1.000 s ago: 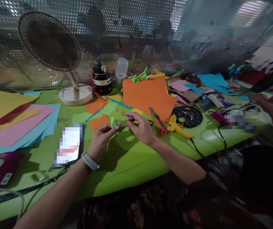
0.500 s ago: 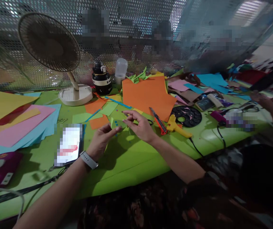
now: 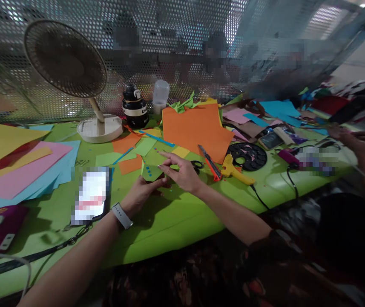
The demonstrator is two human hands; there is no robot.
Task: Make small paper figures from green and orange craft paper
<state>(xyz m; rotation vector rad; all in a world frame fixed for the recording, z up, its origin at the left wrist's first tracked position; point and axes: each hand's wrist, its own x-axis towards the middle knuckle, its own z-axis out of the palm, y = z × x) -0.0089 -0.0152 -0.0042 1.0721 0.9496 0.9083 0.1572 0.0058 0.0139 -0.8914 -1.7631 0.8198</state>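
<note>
My left hand is closed on the lower edge of a small green paper piece, its thumb lying along the near side. Several little blue squares sit in a row on that paper. At its right edge is my right hand, the thumb over the paper and the index finger stretched out above it. Part of the grip is hidden behind the paper. To the right of this hand lie black-handled scissors, an orange box cutter and a yellow glue gun.
A fan, a black bottle and orange sheets stand or lie at the back. A phone and coloured papers are on the left. Another person's hand is at the far right, near a black round tray.
My left hand has turned the green paper so that its face with the blue squares shows more. My right hand has shifted slightly left and down, onto the paper's edge.
</note>
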